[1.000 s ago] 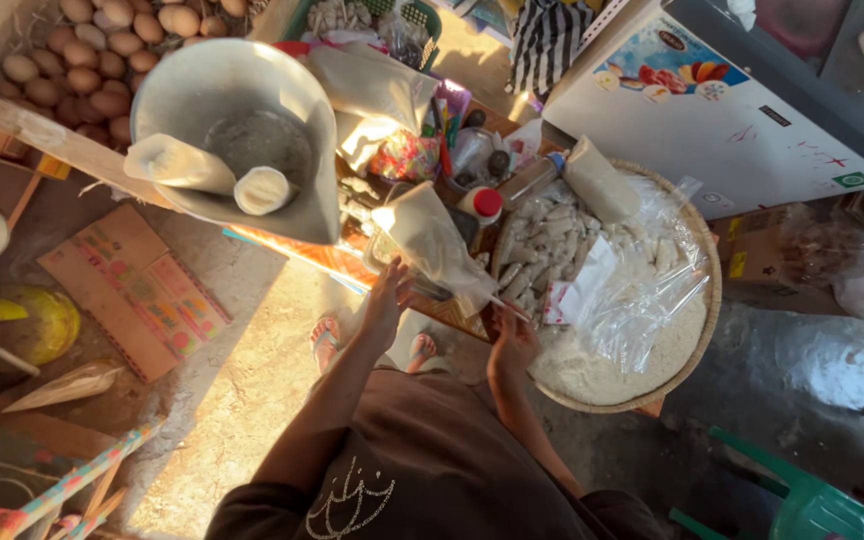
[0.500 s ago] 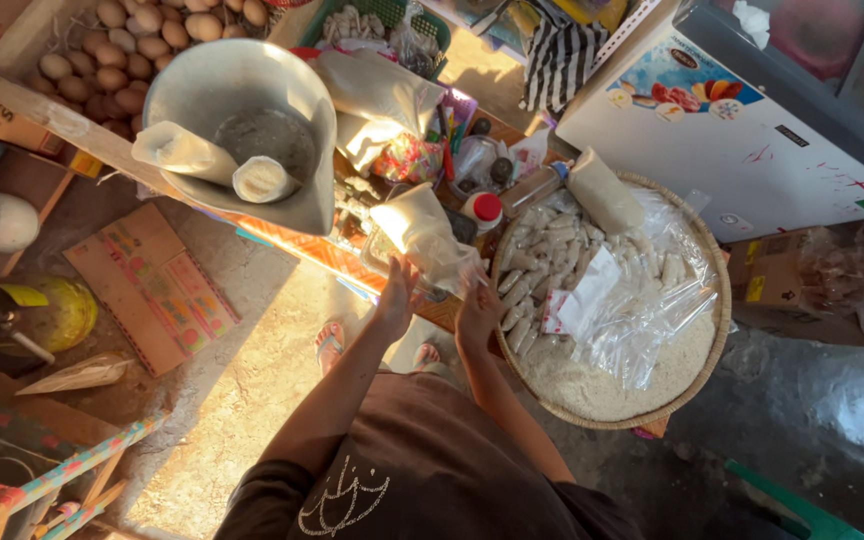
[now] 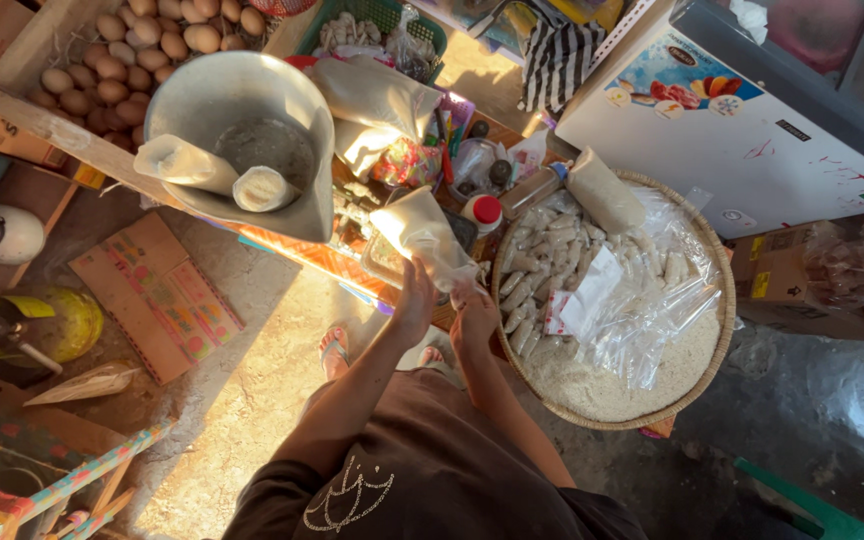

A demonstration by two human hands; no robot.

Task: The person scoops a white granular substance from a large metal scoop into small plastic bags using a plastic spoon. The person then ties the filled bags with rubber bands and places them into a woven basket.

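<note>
My left hand (image 3: 413, 300) and my right hand (image 3: 473, 312) both grip the near end of a clear plastic bag of white grain (image 3: 420, 235), which lies tilted over the table edge. Just right of my hands stands a round woven tray (image 3: 718, 300) holding loose white grain, several small filled packets (image 3: 537, 255) and loose plastic bags (image 3: 642, 310). A larger filled bag (image 3: 602, 192) lies at the tray's far rim.
A metal scale pan (image 3: 242, 135) holds two rolled packets. Behind it are eggs in a box (image 3: 122, 70), a red-capped bottle (image 3: 482, 212) and table clutter. A white chest freezer (image 3: 742, 130) stands right; cardboard (image 3: 157, 295) lies on the floor.
My right hand moved left from the tray edge to the bag's near end and took hold beside my left hand. The bag shifted slightly nearer.
</note>
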